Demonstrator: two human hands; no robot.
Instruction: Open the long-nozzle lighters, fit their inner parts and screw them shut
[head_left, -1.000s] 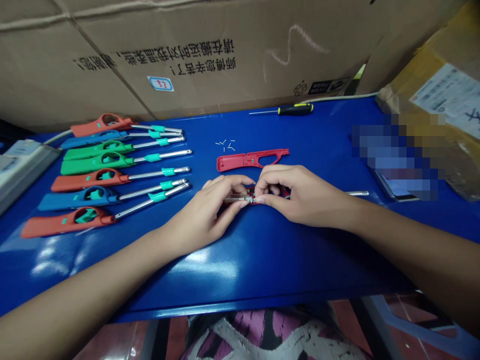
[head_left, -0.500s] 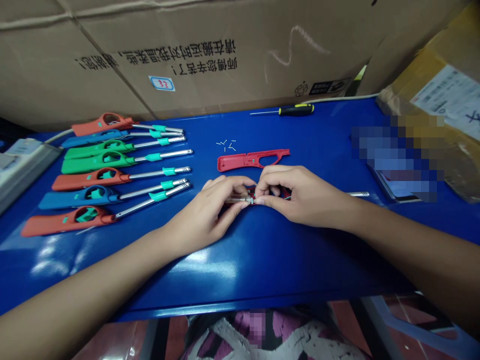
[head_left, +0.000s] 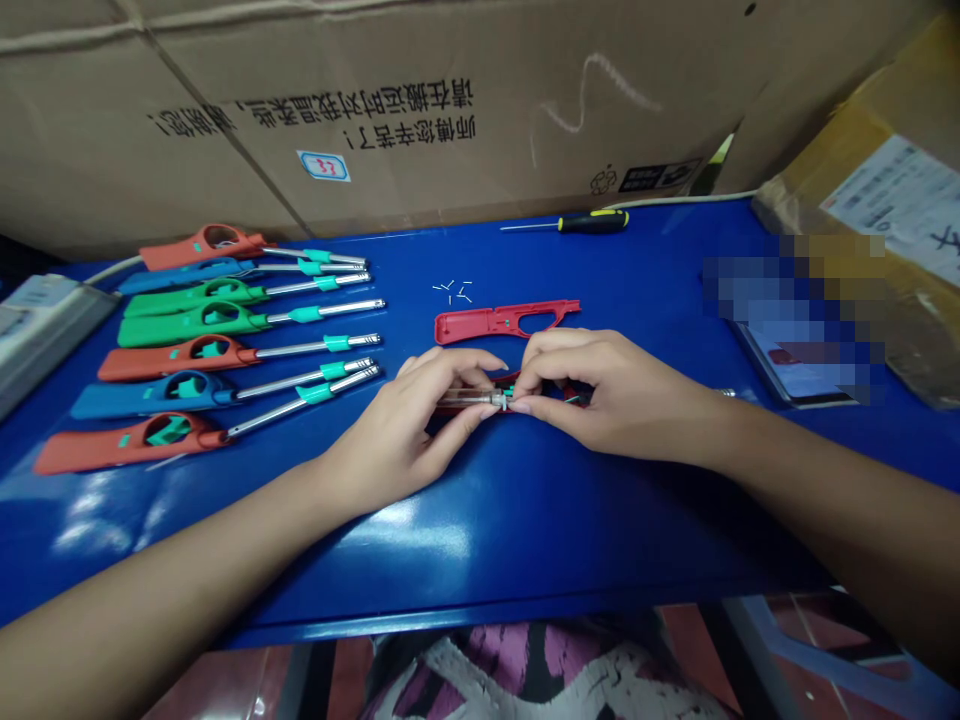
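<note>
My left hand (head_left: pixel 435 410) is closed around a clear fuel tank (head_left: pixel 472 398) with a pale valve at its right end. At that valve, my right hand (head_left: pixel 574 385) pinches with thumb and forefinger; what lies inside the pinch is too small to make out. Under both hands is the red lighter half (head_left: pixel 454 409), largely covered by my fingers, with green parts showing and a metal tube tip (head_left: pixel 726 393) poking out past my right wrist. Just beyond them a loose red shell half (head_left: pixel 480 323) lies with its hollow side up.
Several assembled long lighters (head_left: pixel 180 360) in orange, blue and green lie in a column at the left. Small screws (head_left: pixel 454 290) are scattered behind the shell half. A screwdriver (head_left: pixel 592 221) rests near the cardboard wall (head_left: pixel 360 60). To the right are a phone (head_left: pixel 802 370) and a taped box (head_left: pixel 900 220).
Both hands stay almost in place, with the fingers shifting slightly around the tank's valve. More of the clear tank shows, and less of the metal tube sticks out beyond my right wrist.
</note>
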